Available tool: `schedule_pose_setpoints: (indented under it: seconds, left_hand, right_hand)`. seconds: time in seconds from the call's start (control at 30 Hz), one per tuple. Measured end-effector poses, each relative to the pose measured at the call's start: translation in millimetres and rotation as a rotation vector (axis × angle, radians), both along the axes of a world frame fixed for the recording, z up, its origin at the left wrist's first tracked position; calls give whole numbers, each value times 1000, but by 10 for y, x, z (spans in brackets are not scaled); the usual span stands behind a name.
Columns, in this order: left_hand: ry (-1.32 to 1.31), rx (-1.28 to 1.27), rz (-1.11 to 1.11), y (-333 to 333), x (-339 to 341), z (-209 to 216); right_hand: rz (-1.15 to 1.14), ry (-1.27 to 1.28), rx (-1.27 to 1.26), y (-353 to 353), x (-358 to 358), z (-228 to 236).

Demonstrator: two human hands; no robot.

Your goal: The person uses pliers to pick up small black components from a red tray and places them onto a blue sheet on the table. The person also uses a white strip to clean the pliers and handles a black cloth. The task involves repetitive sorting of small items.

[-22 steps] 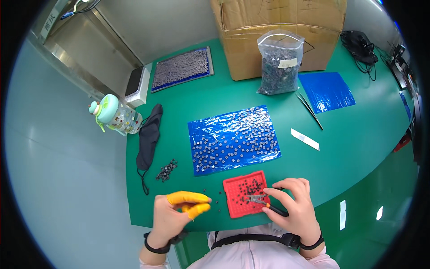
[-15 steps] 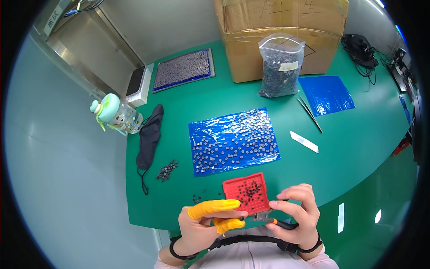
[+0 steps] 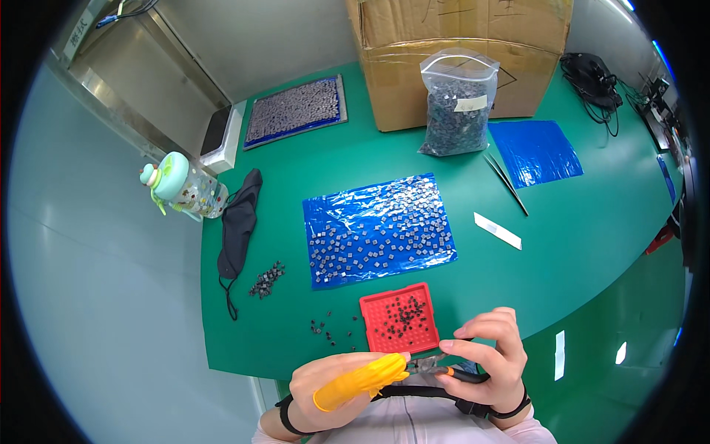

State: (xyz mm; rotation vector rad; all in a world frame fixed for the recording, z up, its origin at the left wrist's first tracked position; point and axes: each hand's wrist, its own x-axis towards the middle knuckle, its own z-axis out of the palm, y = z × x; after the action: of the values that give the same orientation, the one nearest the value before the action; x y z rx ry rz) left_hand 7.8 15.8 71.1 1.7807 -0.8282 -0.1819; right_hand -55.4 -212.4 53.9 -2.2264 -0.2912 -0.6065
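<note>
My left hand point(image 3: 333, 385), wearing yellow finger cots point(image 3: 360, 379), meets my right hand point(image 3: 489, 355). My right grips small pliers point(image 3: 436, 366) below the red tray point(image 3: 373, 333).

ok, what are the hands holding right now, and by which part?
The right hand grips a small plier-like tool by its dark handles, tip pointing left. The left hand, with yellow finger cots, meets that tip; any tiny part pinched there is too small to tell.
</note>
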Motion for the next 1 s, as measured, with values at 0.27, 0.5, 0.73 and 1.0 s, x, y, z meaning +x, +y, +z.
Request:
schedule_pose_setpoints:
  seconds: [0.27,0.5,0.73,1.0]
  left_hand:
    - [282,-60,39,-97,57,6]
    - [44,-134,-39,-132,62,37]
    - [14,-178,-130,-131,18,-61]
    - [499,-68,-419,-104,148,101]
  right_hand:
    - [-2,-58,-35,-3,-42,9]
    - [35,-92,-34,15,-67,-17]
    - [26,-75,-25,31,-107,-1]
    - [41,-116,-76,9,-128,9]
